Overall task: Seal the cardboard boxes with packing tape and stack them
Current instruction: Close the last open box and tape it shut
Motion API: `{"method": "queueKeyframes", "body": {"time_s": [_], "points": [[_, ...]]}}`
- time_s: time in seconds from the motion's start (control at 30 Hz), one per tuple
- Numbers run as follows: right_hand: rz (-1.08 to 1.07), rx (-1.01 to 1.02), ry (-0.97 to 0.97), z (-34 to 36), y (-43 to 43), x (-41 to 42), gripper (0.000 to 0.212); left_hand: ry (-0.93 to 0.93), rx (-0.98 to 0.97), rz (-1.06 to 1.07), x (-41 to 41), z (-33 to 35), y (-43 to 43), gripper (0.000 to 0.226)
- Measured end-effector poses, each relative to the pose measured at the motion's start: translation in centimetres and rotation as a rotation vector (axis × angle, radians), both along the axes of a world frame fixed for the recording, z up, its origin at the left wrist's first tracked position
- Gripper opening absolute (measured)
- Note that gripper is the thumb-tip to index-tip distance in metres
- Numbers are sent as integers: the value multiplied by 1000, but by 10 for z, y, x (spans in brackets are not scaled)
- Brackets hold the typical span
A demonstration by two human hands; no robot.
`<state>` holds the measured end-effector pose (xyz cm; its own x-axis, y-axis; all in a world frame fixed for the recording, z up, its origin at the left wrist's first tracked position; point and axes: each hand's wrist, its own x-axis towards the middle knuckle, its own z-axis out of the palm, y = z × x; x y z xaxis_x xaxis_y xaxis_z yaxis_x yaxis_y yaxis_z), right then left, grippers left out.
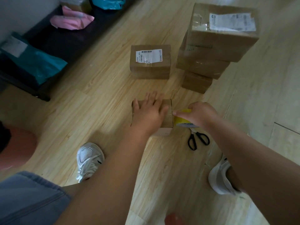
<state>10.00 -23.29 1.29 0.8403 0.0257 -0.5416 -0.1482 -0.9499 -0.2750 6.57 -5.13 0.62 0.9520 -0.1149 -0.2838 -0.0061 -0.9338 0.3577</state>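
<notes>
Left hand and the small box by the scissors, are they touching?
Touching. The head view shows the left hand pressed flat on the small box top.

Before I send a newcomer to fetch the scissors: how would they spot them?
Find the tall stack of cardboard boxes on the wooden floor. Nearer the person lies a small box under the left hand; right of it, beside the yellow tape roll, lie the scissors, the only black-handled thing.

Print on the barcode label (149, 56) and the torn white label (232, 22) is too blurred to read.
</notes>
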Motion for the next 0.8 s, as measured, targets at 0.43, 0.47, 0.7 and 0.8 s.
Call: {"method": "queueKeyframes", "body": {"time_s": [0.43, 0.47, 0.7, 0.8], "points": [[-14, 168, 55, -38, -7, 5, 66, -149, 237, 12, 1, -22, -10, 60], [1, 159, 48, -37, -8, 5, 64, -156, 237, 12, 2, -22, -10, 59], [-189, 415, -78, -33, -17, 1, 55, -182, 238, 86, -11, -26, -8, 53], [-252, 470, -77, -37, -21, -7, 51, -192, 271, 171, -15, -28, -5, 53]]}}
